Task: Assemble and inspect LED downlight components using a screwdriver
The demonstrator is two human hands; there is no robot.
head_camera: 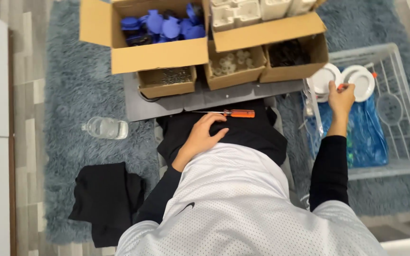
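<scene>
a white round fixture (pixel 362 81) in the clear crate (pixel 406 118) is touched by the right hand (pixel 340 97), grip closed around something orange; the left hand (pixel 205 134) is laid open, empty, beside the orange-handled screwdriver (pixel 228 113).

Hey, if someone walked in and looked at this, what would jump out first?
Probably the open cardboard box heaped with bright blue plastic parts, at top centre. Next, the right hand reaching into the clear plastic crate for white round fixtures, and the orange-handled screwdriver by the left hand.

Cardboard boxes (pixel 167 52) wall off the front, white crate (pixel 404 95) blocks right, rug (pixel 72 85) open left.
</scene>
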